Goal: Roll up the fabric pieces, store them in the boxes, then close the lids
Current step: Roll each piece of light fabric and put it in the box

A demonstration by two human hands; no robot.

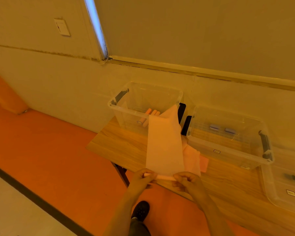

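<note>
Both hands sit at the near edge of the table (119, 147), the left hand (143, 178) and the right hand (186, 182) each with fingers curled round an end of the small roll (163, 177) started at the near end of a pale pink strip (163, 142). Gripping the two ends likely keeps the roll even and tight as it is turned. The rest of the strip runs away from the hands across the table and its far end lies up over the front rim of the left box (124, 108), probably because the strip is longer than the free table in front of it. That box stands at the table's far left corner and already holds a few peach rolls (152, 113). More pink fabric (192, 159) lies under and just right of the strip. The middle box (228, 149) stands to the right along the far edge with two bluish rolls (221, 129) inside, and a third box (283, 184) is at the right edge of view. No lid can be told for certain. The draped end may drag on the rim as rolling goes on.
</note>
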